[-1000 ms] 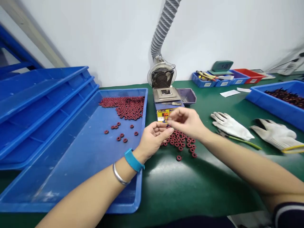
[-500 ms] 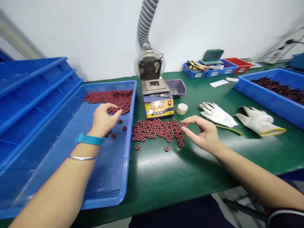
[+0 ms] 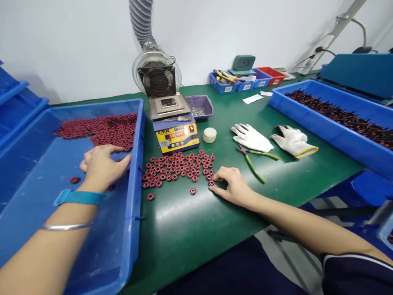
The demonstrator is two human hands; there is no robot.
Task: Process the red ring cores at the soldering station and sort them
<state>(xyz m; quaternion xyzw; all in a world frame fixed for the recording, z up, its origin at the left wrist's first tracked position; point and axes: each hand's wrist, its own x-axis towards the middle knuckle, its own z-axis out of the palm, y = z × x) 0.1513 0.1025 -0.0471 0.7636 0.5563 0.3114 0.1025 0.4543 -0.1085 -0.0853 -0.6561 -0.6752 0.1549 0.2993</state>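
Many small red stator cores, toothed rings with dark centres, lie in a loose patch (image 3: 176,166) on the green table (image 3: 172,237). At the patch's right edge my right hand (image 3: 233,186) has its thumb and index fingertips on either side of one red stator core (image 3: 211,183). My left hand (image 3: 102,166) is inside the blue tray (image 3: 135,217), its thumb apart from the fingers, just below a heap of the same cores (image 3: 113,131). Its lower fingertips are partly hidden. Two cores lie apart from the patch, toward the front.
A yellow-and-blue soldering pot (image 3: 176,137) with a fan stands behind the patch. Right of it are a round white pad (image 3: 209,135), green-handled cutters (image 3: 254,168) and white gloves (image 3: 251,137). A second blue tray (image 3: 325,127) with dark parts stands far right.
The view has swung to the right. My right hand has come down from above the table to the patch's edge, its fingertips around a core. My left hand remains in the tray.
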